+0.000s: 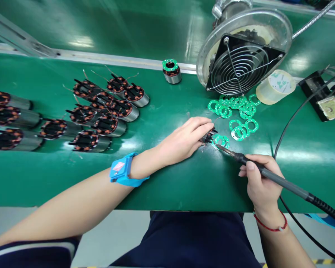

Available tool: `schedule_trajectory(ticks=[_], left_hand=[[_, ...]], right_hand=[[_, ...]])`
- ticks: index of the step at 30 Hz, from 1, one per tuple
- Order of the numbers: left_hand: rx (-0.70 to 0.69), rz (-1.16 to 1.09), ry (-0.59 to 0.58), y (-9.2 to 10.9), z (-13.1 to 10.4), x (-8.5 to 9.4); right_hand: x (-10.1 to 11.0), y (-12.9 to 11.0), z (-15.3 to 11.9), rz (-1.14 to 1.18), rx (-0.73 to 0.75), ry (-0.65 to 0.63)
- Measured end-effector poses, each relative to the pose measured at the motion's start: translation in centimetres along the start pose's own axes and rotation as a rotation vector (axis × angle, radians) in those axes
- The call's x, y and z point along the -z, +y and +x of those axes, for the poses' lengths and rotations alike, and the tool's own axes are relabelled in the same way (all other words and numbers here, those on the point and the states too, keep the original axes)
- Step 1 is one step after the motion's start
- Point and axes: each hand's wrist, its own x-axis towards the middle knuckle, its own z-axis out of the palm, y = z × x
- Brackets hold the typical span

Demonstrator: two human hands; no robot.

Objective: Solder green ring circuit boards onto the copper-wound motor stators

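Note:
My left hand, with a blue strap at its wrist, is closed around a motor stator lying on its side. Most of that stator is hidden by the fingers; its black end with copper winding faces right. In my right hand is a soldering iron, gripped like a pen. The iron's tip points left and meets or nearly meets the stator's end; contact cannot be made out exactly. Beside the tip lie a few green ring-shaped circuit boards.
Several wound stators stand at the left. One stator with a green board on top is at the back. A fan with a wire guard, loose ring boards, a tape roll and an iron stand occupy the right. The iron's cable loops there.

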Motion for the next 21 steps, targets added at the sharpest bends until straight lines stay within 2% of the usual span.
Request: schedule_trajectory(ticks=[17, 21], left_hand=[[0.001, 0.026, -0.006, -0.04, -0.15, -0.08], [0.000, 0.024, 0.016, -0.06, -0.14, -0.23]], right_hand=[[0.04, 0.38, -0.22, -0.039, 0.070, 0.043], [0.11, 0.67, -0.40, -0.083, 0.044, 0.009]])
